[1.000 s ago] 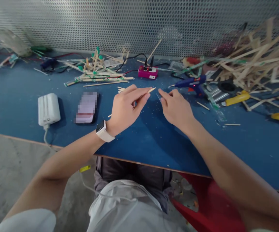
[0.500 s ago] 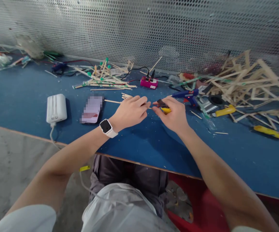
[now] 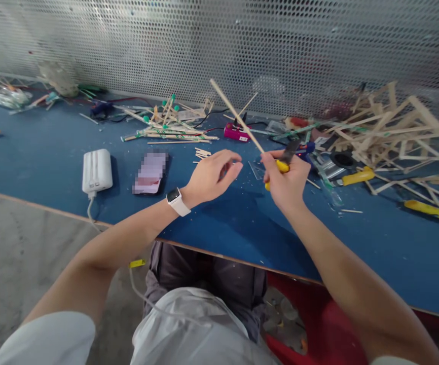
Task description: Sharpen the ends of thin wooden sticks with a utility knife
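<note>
Centrally, the right hand [image 3: 286, 183] closes around a yellow cutter [image 3: 280, 167] and the low end of a long stick [image 3: 236, 115], tilted up-left above the surface [image 3: 223, 225]. The left hand [image 3: 212, 177] curls half open, empty, just beside. The stick looks light, thin and probably brittle; best gripped low. Bare room lies toward the near edge; a stick pile [image 3: 390, 129] crowds the right.

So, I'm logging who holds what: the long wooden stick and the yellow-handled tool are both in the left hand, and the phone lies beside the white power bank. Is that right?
Not quite: the head view shows the long wooden stick and the yellow-handled tool in the right hand, not the left hand. The phone does lie beside the white power bank.
</note>
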### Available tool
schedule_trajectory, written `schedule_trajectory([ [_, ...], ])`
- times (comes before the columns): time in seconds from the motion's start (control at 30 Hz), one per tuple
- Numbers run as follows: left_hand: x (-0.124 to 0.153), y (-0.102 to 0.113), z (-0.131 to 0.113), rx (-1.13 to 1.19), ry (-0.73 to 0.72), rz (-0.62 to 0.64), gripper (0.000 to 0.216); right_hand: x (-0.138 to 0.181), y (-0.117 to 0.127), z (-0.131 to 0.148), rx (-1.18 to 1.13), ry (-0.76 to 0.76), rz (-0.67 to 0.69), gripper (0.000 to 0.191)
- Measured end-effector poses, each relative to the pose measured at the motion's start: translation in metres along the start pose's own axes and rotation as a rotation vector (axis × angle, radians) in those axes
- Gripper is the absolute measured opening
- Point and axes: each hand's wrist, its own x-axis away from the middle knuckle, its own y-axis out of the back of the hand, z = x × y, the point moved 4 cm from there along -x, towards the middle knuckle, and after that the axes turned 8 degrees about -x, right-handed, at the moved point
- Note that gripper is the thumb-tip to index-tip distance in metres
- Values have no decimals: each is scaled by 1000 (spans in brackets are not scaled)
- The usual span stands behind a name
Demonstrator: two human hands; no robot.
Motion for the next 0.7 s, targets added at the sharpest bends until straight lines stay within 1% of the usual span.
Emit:
schedule_trajectory([
  [0.03, -2, -2, 5, 71, 65, -5, 42, 1, -3, 3, 14, 17, 48, 32],
  [0.1, -5, -5, 18, 199, 187, -36, 45, 5, -10, 12, 104, 145, 171, 26],
  [0.17, -9, -7, 29, 201, 283, -66, 48, 10, -17, 18, 201, 262, 282, 24],
  [0.2, -10, -8, 34, 196, 322, -78, 50, 12, -20, 19, 231, 283, 333, 25],
  [0.27, -11, -12, 41, 250, 372, -64, 50, 16, -24, 19, 270, 275, 450, 26],
  [0.33, -9, -17, 44, 313, 376, -26, 51, 17, -25, 20, 315, 270, 541, 25],
  [0.37, -8, -19, 45, 315, 366, -11, 53, 17, -23, 21, 348, 277, 553, 24],
  [0.4, -7, -22, 46, 290, 348, 6, 57, 15, -19, 21, 388, 289, 536, 24],
  [0.47, -4, -27, 49, 247, 319, 70, 60, 9, -10, 22, 465, 298, 473, 29],
  [0.53, -1, -33, 53, 274, 313, 177, 60, 4, -5, 21, 521, 322, 503, 36],
  [0.6, 0, -37, 57, 320, 310, 257, 59, 3, -4, 18, 575, 335, 547, 42],
  [0.7, -2, -38, 60, 374, 318, 268, 52, 6, -9, 15, 643, 317, 580, 46],
])
